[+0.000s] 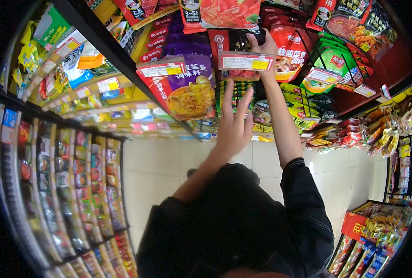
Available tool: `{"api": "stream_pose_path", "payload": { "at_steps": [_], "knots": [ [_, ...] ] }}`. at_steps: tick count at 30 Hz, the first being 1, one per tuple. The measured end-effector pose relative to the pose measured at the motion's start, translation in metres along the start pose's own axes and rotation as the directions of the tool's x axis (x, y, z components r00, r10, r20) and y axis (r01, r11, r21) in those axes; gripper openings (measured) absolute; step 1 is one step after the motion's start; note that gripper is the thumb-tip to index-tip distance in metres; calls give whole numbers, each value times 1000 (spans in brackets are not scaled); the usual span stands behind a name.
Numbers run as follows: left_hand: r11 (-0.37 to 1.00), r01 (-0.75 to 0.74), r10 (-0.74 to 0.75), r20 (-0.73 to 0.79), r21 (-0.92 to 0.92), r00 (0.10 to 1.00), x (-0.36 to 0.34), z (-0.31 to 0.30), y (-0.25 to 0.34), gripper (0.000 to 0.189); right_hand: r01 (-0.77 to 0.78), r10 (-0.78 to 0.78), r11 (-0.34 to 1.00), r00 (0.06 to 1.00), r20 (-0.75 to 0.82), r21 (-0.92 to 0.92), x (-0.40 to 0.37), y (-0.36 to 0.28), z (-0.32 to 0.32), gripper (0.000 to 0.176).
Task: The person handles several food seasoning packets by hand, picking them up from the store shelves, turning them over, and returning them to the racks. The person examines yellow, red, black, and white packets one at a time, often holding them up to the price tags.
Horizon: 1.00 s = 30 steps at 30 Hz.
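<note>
My right hand (265,47) reaches up to the hanging food packets, its thumb and fingers closed at the right edge of a black-and-red packet (239,41). A clear-fronted price tag (246,61) covers part of that packet and meets the hand. Below and to the left, my left hand (234,124) is raised with its fingers spread and holds nothing. Near it hang a purple-and-red packet of fish seasoning (190,89) and small green-and-black packets (236,96).
Red pouches (290,46) and green pouches (331,60) hang to the right on metal hooks. Shelves of bagged goods (88,83) stand at the left, above rows of packets (76,171). A red display box (355,226) sits lower right on the tiled floor (152,157).
</note>
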<state>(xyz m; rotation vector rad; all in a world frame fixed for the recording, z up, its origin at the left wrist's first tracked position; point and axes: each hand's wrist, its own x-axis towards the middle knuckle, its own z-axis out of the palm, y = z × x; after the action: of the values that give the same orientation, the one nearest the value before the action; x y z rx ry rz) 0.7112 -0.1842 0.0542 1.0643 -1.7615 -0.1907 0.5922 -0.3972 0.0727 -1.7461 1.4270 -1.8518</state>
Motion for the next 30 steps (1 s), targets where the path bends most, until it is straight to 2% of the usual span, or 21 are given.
{"api": "stream_pose_path", "payload": {
  "at_steps": [1, 2, 3, 4, 7, 8, 12, 16, 18, 20, 21, 22, 24, 27, 30],
  "knots": [
    [997, 64, -59, 90, -51, 994, -21, 3, -2, 68, 41, -42, 999, 998, -46, -18, 7, 2, 7, 25],
    [968, 207, -179, 190, -138, 965, -41, 4, -1, 62, 82, -86, 996, 992, -89, -40, 13, 4, 14, 25],
    [959, 245, -207, 240, -144, 948, -56, 2, -2, 59, 123, -130, 990, 983, -130, -63, 20, 6, 21, 26],
    [947, 284, -234, 290, -147, 928, -70, -1, -5, 55, 98, -108, 993, 981, -161, -70, 28, 15, 31, 27],
    [909, 383, -298, 389, -162, 872, -98, -9, -7, 45, 257, -254, 966, 956, -149, -3, 47, 49, 47, 33],
    [895, 414, -316, 417, -168, 852, -105, -11, -9, 41, 225, -215, 971, 969, -125, 78, 52, 51, 50, 42],
    [897, 412, -313, 431, -158, 847, -127, -12, -20, 36, 220, -219, 976, 963, -156, -13, 46, 54, 58, 42],
    [873, 461, -363, 423, -157, 830, -136, -14, -30, 35, 261, -294, 950, 933, -208, -170, -43, -12, 25, 28],
    [864, 483, -388, 427, -140, 817, -140, -12, -36, 33, 304, -320, 932, 946, -54, -195, -51, -9, 22, 23],
    [858, 494, -388, 455, -140, 802, -146, -12, -41, 32, 341, -294, 928, 918, 268, -152, -69, 24, 22, 20],
    [857, 497, -384, 478, -134, 790, -150, -16, -42, 31, 433, -408, 901, 870, 275, -33, -66, 39, 31, 21],
    [836, 531, -399, 507, -141, 764, -147, -20, -38, 29, 251, -273, 962, 897, 348, 107, -59, 66, 44, 21],
    [825, 545, -395, 540, -147, 743, -152, -23, -40, 28, 29, -126, 971, 906, 403, 239, -38, 89, 60, 23],
    [820, 556, -401, 556, -137, 729, -160, -30, -43, 27, -117, -12, 942, 924, 381, 313, -13, 98, 78, 26],
    [815, 564, -416, 544, -133, 729, -168, -35, -50, 27, -382, 183, 837, 871, 456, 393, 11, 136, 93, 28]
  ]
}}
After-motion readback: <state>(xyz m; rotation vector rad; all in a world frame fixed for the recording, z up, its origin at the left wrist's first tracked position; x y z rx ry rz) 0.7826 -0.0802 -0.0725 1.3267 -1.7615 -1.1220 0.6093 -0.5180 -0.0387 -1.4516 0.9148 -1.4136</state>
